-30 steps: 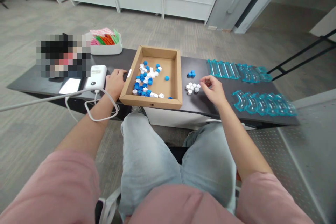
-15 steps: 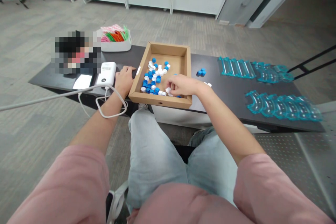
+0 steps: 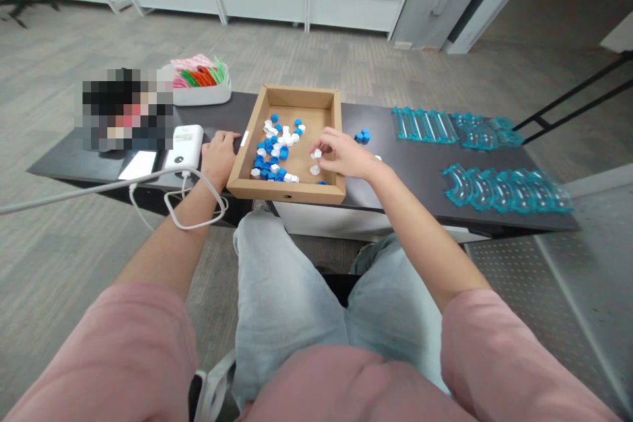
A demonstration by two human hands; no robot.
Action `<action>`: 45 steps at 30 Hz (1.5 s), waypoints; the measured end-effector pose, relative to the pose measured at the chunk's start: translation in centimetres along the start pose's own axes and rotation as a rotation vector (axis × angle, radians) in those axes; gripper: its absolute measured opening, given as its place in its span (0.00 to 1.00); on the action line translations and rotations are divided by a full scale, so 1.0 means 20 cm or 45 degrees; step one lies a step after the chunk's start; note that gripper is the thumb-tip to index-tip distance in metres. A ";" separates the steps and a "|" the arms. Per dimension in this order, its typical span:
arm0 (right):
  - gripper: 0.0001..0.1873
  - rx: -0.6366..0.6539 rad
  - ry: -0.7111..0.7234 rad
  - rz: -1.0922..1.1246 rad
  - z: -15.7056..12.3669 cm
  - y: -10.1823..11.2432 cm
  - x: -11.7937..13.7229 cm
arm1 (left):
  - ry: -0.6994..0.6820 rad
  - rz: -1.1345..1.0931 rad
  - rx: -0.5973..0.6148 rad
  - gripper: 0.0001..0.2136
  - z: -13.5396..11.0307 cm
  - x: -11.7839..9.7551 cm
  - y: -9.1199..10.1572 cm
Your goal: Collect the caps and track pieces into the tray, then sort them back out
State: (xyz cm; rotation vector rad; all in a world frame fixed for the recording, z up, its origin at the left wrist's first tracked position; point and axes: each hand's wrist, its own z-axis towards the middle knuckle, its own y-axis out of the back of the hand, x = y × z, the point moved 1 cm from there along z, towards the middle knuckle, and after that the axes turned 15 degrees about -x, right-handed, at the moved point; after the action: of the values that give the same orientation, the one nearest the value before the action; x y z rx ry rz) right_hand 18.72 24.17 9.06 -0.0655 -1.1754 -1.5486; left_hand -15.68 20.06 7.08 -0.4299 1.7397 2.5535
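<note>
A shallow cardboard box (image 3: 287, 194) holds many small blue pieces (image 3: 283, 154) and white pieces (image 3: 285, 139), mostly along its left side. Over the right half of the box, my right hand (image 3: 341, 153) pinches a small white block (image 3: 316, 153) between thumb and fingertips. Below it another white piece (image 3: 314, 171) lies on the box floor. My left hand (image 3: 219, 157) lies on the dark table against the left outer side of the box, its fingers stretched forward and holding nothing.
Several blue pieces (image 3: 362, 136) sit right of the box. Farther right are rows of clear teal plastic parts (image 3: 425, 125) and curved ones (image 3: 504, 191). Left stand a white device (image 3: 186, 146) with a cable (image 3: 99, 188) across my forearm, and a white basket (image 3: 208, 95) of colourful strips.
My right hand has lifted from the pieces near the box's front right, and a white block now shows between its fingertips. The view has shifted slightly; my left hand stays beside the box.
</note>
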 end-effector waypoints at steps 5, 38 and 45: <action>0.09 -0.296 -0.091 -0.049 -0.06 0.14 0.01 | 0.004 0.020 0.021 0.28 0.01 0.01 -0.01; 0.06 -0.512 -0.563 -0.532 -0.77 0.37 -0.26 | -0.023 0.006 0.037 0.27 0.02 0.04 -0.03; 0.09 -0.794 -0.510 -0.374 -0.65 0.34 -0.18 | -0.020 -0.041 0.015 0.27 0.01 0.03 -0.03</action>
State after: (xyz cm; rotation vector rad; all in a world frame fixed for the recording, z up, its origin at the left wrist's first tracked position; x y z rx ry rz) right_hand 32.08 18.79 4.63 -0.6669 -0.9836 -2.1904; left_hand -16.26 20.42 6.44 -0.4330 1.7277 2.5162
